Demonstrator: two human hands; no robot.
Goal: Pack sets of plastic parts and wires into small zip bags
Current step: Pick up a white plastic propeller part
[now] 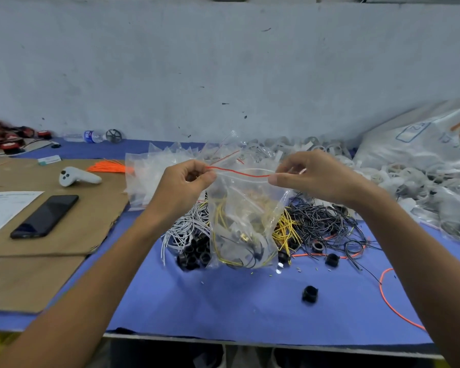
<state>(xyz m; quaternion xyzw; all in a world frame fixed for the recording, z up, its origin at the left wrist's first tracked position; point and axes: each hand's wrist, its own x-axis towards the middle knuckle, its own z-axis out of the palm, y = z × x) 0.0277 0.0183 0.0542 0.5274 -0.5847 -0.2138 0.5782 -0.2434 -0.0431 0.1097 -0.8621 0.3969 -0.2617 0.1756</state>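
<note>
A clear zip bag (243, 219) with a red zip line hangs above the blue table, holding yellow wire, black wire and small plastic parts. My left hand (182, 185) pinches the left end of its zip strip. My right hand (312, 176) pinches the right end. Beneath and behind the bag lie white wires (182, 231), yellow wires (287, 229), tangled black wires (322, 219) and a cluster of black plastic rings (194, 254). One black ring (309, 294) sits alone nearer to me.
A stack of unfilled zip bags (149, 179) lies behind my left hand. White plastic parts (398, 176) pile at the right beside a large plastic sack (422, 139). On cardboard (64, 235) at left are a phone (45, 216), a white controller (77, 177) and orange ties (108, 166). An orange wire (388, 296) trails right.
</note>
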